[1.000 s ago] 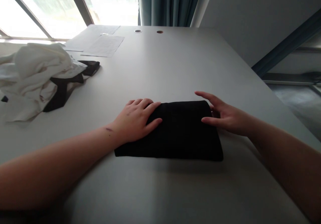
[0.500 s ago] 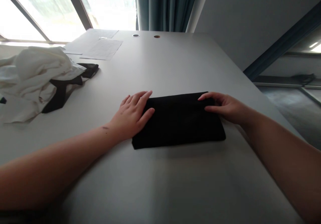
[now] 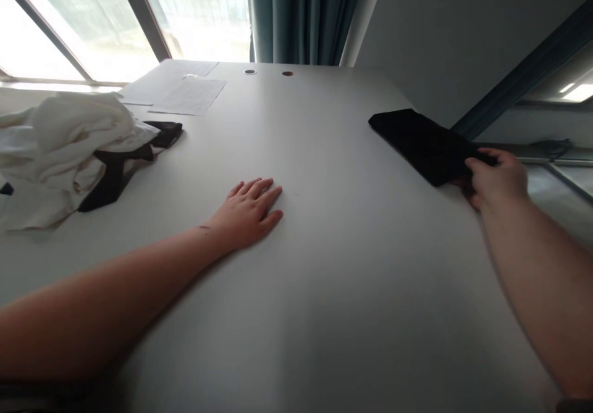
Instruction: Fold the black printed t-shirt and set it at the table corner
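Note:
A flat black folded cloth [image 3: 419, 141] is at the right side of the white table [image 3: 324, 277], tilted slantwise toward the far left. My right hand [image 3: 498, 175] pinches its near right end, thumb on top and the other fingers underneath or hidden. Whether its far end touches the tabletop, I cannot tell. My left hand [image 3: 248, 212] lies flat on the table left of the middle, fingers spread, with nothing in it.
To the left lies a crumpled heap of white cloth [image 3: 78, 123] with black parts [image 3: 109, 178]. Sheets of paper [image 3: 188, 95] rest at the far left, beside two round holes [image 3: 250, 71] in the tabletop. Behind hang a blue-green curtain [image 3: 306, 18] and a window [image 3: 199, 24].
The black cloth has gone from the middle of the table to the far right in my right hand, turning as it went. My left hand has come off it and stays on the table.

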The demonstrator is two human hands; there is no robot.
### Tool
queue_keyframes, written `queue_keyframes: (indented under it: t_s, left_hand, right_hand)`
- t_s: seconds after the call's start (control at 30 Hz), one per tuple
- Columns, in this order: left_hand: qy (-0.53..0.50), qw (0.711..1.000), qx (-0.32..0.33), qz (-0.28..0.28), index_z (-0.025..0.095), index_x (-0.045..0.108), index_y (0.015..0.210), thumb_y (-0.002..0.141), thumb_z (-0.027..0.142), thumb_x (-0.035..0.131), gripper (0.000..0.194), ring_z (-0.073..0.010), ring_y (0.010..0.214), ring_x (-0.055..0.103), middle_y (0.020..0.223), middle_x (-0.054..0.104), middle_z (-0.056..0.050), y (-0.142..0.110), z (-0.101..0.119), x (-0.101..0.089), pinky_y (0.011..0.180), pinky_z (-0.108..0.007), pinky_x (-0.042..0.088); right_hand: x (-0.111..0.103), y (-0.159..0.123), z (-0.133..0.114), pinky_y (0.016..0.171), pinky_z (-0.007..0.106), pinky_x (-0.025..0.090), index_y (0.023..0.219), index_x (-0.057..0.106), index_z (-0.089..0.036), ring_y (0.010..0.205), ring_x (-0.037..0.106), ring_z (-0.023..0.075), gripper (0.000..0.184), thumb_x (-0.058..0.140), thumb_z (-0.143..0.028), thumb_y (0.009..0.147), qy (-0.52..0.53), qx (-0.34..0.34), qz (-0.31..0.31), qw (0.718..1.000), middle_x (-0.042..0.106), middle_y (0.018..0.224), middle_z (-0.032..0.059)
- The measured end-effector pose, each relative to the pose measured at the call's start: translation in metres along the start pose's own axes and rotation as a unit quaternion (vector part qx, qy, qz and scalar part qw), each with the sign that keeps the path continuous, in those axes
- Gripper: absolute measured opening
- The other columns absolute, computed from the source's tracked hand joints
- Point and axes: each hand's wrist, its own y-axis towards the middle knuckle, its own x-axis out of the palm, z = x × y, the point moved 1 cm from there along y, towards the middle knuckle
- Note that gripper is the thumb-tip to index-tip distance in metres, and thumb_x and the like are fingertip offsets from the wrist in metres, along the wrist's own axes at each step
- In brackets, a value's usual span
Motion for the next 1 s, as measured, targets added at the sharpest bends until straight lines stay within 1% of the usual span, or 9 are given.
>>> queue_keyframes:
  t_s: [0.37,0.43,0.53,0.57,0.63,0.7,0.77,0.9,1.0]
  left_hand:
    - [-0.005,1.000,0.016,0.010,0.025,0.058,0.177,0.120,0.051,0.053,0.064,-0.0354,0.175,0.039,0.185,0.047,-0.015,0.001,-0.002,0.000,0.147,-0.060,0.026]
    - [-0.008,1.000,0.013,0.013,0.026,0.059,0.176,0.120,0.052,0.054,0.063,-0.0351,0.174,0.040,0.184,0.048,-0.015,0.001,-0.002,0.001,0.147,-0.060,0.026]
    - [-0.007,1.000,0.011,0.014,0.026,0.060,0.176,0.119,0.052,0.054,0.062,-0.0352,0.174,0.041,0.184,0.048,-0.014,0.001,-0.001,0.001,0.147,-0.060,0.027]
    - [-0.005,1.000,0.011,0.014,0.026,0.060,0.176,0.119,0.051,0.055,0.062,-0.0353,0.174,0.041,0.184,0.048,-0.014,0.001,0.000,0.001,0.147,-0.060,0.027]
    - [-0.001,1.000,0.010,0.011,0.025,0.060,0.176,0.119,0.051,0.055,0.063,-0.0357,0.174,0.041,0.184,0.048,-0.015,0.001,0.001,0.000,0.147,-0.060,0.027]
    - [0.002,1.000,0.009,0.006,0.024,0.059,0.177,0.120,0.050,0.054,0.063,-0.0361,0.174,0.041,0.185,0.047,-0.015,0.001,0.002,-0.001,0.147,-0.061,0.027]
    - [0.001,1.000,0.008,0.006,0.025,0.059,0.177,0.120,0.050,0.055,0.063,-0.0362,0.174,0.041,0.185,0.048,-0.015,0.001,0.002,-0.001,0.147,-0.062,0.027]
    - [-0.006,1.000,0.012,0.014,0.026,0.061,0.175,0.119,0.050,0.056,0.061,-0.0359,0.174,0.042,0.184,0.048,-0.015,0.001,0.002,-0.001,0.147,-0.061,0.028]
    - [-0.011,1.000,0.023,0.013,0.026,0.061,0.175,0.119,0.048,0.056,0.060,-0.0360,0.174,0.041,0.184,0.049,-0.014,0.004,0.002,0.000,0.147,-0.061,0.027]
  right_hand:
    - [-0.005,-0.017,-0.005,0.096,0.036,0.064,0.158,0.058,-0.021,0.102,0.070,0.0141,0.070,0.076,-0.012,0.090,0.101,0.098,0.025,0.990,0.064,0.155,0.0170]
    - [-0.008,-0.017,-0.004,0.116,0.042,0.059,0.163,0.058,-0.019,0.134,0.069,0.0248,0.068,0.071,-0.021,0.097,-0.008,0.047,0.031,0.998,0.057,0.163,0.0243]
    - [-0.013,-0.021,-0.005,0.149,0.042,0.028,0.166,0.061,-0.011,0.182,0.026,0.0322,0.063,0.058,-0.034,0.107,-0.250,-0.132,0.028,0.959,0.025,0.186,0.0296]
    - [-0.013,-0.024,-0.006,0.152,0.042,0.021,0.166,0.063,-0.011,0.185,0.018,0.0317,0.063,0.054,-0.039,0.110,-0.301,-0.188,0.002,0.935,0.020,0.190,0.0270]
    - [-0.009,-0.030,-0.008,0.154,0.054,0.016,0.169,0.062,-0.015,0.184,0.022,0.0340,0.066,0.053,-0.048,0.111,-0.371,-0.244,-0.090,0.892,0.028,0.190,0.0216]
    - [-0.003,-0.032,-0.006,0.150,0.071,0.012,0.176,0.056,-0.025,0.182,0.025,0.0391,0.074,0.056,-0.059,0.110,-0.422,-0.247,-0.181,0.853,0.034,0.189,0.0166]
    - [0.004,-0.029,-0.002,0.147,0.077,0.010,0.183,0.047,-0.031,0.183,0.019,0.0435,0.081,0.054,-0.065,0.110,-0.447,-0.224,-0.223,0.836,0.027,0.193,0.0135]
    - [0.019,-0.012,0.011,0.151,0.058,0.012,0.187,0.041,-0.020,0.182,0.017,0.0441,0.081,0.041,-0.055,0.114,-0.441,-0.196,-0.222,0.848,0.021,0.193,0.0200]
    - [0.033,0.002,0.018,0.150,0.054,0.011,0.183,0.045,-0.013,0.178,0.022,0.0417,0.079,0.038,-0.050,0.114,-0.423,-0.227,-0.213,0.851,0.025,0.189,0.0275]
